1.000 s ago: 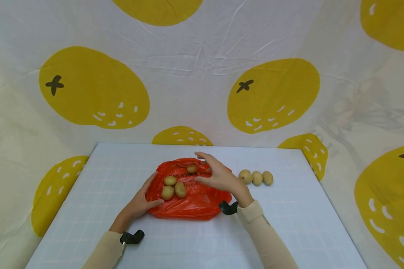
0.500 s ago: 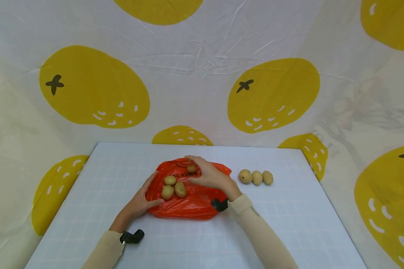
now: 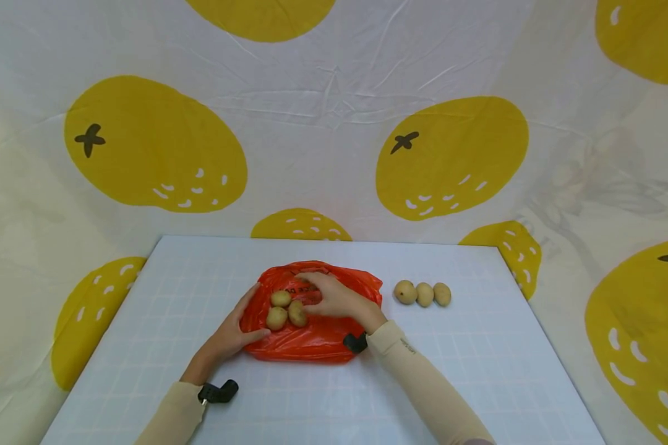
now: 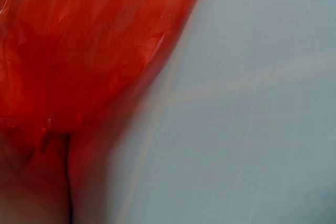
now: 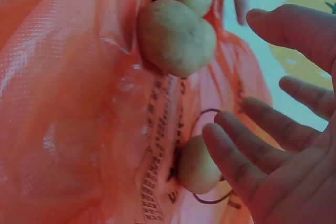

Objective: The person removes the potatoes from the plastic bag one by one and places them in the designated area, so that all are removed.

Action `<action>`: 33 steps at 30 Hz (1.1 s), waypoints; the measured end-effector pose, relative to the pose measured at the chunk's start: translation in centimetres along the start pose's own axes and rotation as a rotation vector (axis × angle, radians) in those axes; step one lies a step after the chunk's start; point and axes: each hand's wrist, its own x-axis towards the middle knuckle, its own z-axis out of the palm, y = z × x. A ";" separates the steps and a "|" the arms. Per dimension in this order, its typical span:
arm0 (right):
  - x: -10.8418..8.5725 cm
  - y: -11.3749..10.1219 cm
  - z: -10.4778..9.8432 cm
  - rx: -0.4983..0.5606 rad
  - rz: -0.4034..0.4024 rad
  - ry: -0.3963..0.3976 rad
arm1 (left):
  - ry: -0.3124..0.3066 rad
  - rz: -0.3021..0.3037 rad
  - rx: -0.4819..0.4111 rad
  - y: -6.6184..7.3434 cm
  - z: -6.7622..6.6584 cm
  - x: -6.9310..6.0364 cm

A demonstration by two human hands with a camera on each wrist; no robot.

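A red plastic bag with dark print lies flat on the table. On its left part sit three potatoes in a tight cluster. My left hand rests at the bag's left edge, thumb and fingers spread; the left wrist view shows mostly red plastic. Over the bag's middle is my right hand, its thumb close to the cluster's right-hand potato. In the right wrist view the fingers of that hand extend beside a single potato, which the hand hides in the head view.
Three more potatoes stand in a row on the table, right of the bag. The white table has a faint grid. Behind it hangs a white cloth printed with large yellow fruit.
My right hand has moved left and slightly nearer over the bag, covering the single potato that showed before. My left hand, the potato cluster and the row have stayed in place.
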 end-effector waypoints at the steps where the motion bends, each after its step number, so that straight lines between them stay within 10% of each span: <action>1: 0.1 0.1 0.1 -0.004 -0.001 -0.004 | 0.001 0.002 0.000 0.0 0.0 0.0; 33: -0.1 0.9 2.6 -0.030 0.035 -0.086 | -0.006 0.001 0.003 0.2 -0.1 -0.1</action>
